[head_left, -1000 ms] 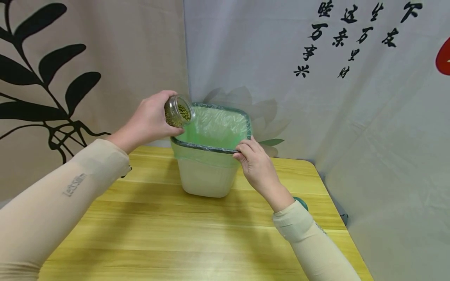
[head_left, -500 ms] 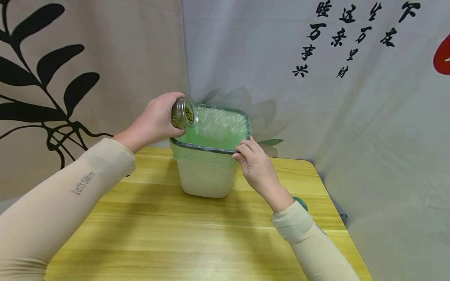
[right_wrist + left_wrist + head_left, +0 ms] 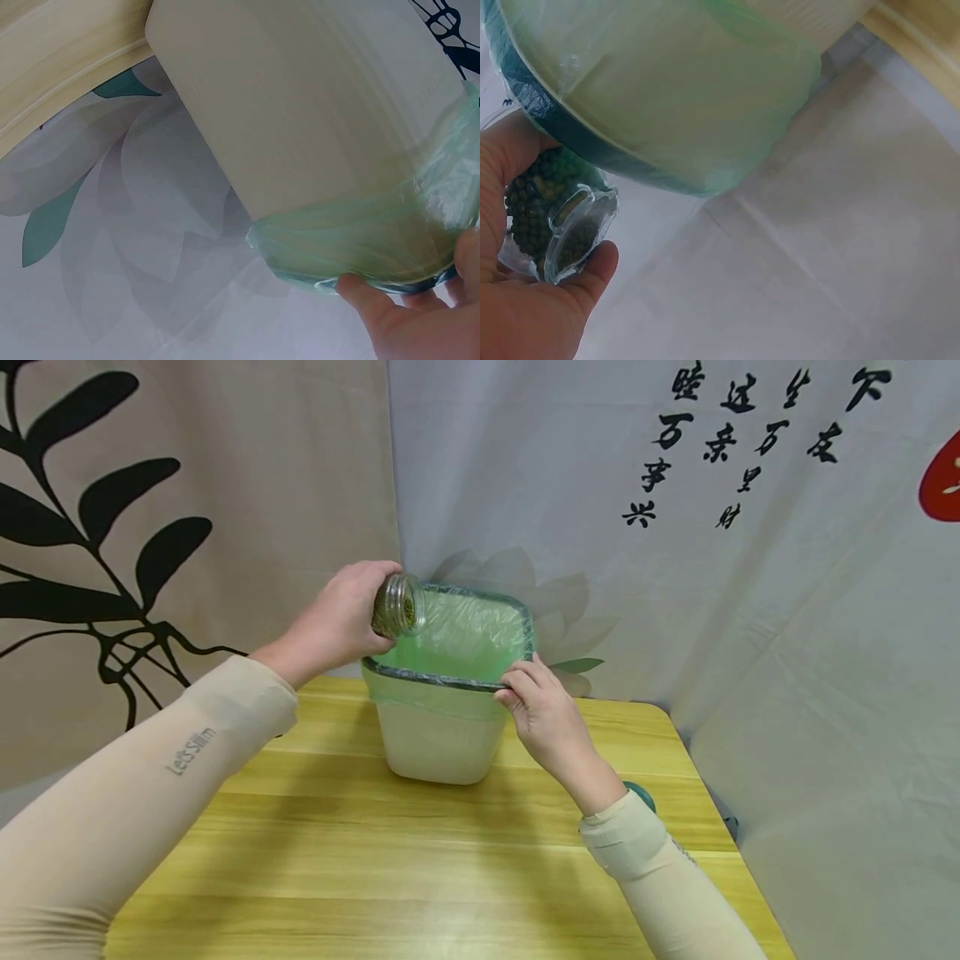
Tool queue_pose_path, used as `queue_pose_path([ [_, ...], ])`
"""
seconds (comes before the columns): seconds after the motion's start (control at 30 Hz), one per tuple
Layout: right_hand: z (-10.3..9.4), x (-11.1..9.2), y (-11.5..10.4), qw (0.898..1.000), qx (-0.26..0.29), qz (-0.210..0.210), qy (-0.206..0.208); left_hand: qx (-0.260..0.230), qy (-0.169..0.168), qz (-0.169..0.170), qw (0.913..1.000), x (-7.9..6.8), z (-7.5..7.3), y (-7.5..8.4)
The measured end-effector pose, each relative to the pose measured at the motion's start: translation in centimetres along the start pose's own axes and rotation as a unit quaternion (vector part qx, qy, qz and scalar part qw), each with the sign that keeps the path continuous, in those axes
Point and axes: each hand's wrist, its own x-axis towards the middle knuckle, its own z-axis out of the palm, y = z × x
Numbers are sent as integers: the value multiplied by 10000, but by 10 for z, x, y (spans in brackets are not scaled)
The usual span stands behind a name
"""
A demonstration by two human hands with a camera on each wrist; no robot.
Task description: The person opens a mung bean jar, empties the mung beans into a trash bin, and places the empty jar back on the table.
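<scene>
My left hand [image 3: 341, 614] grips a clear glass jar [image 3: 397, 606] holding small green beans [image 3: 532, 202]. The jar lies tilted on its side, its mouth over the left part of a whitish trash can [image 3: 442, 739]. Lining the can is a thin green plastic bag [image 3: 472, 627], folded over the dark rim. With fingers and thumb my right hand [image 3: 547, 718] pinches the can's rim at its near right corner, over the bag. In the right wrist view, the thumb [image 3: 364, 296] presses the bag against the rim from outside.
The can stands on a yellow wood-grain table [image 3: 420, 877] near its back edge. A dark green round thing [image 3: 640, 795] lies partly hidden behind my right forearm. Printed cloth [image 3: 525, 460] hangs behind and along the right side.
My left hand has moved right with the jar, bringing its mouth farther over the can and tipping it more. The right hand keeps its hold on the rim.
</scene>
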Motion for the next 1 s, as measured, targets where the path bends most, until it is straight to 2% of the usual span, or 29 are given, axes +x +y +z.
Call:
queue_pose_path([
  [0.57,1,-1,1,9999,-17,-117,76,145,95,101,9998,1,4,-1],
  [1.0,0,0,1,9998,-32,-177,106,330,31,217,9992,2,7,-1],
])
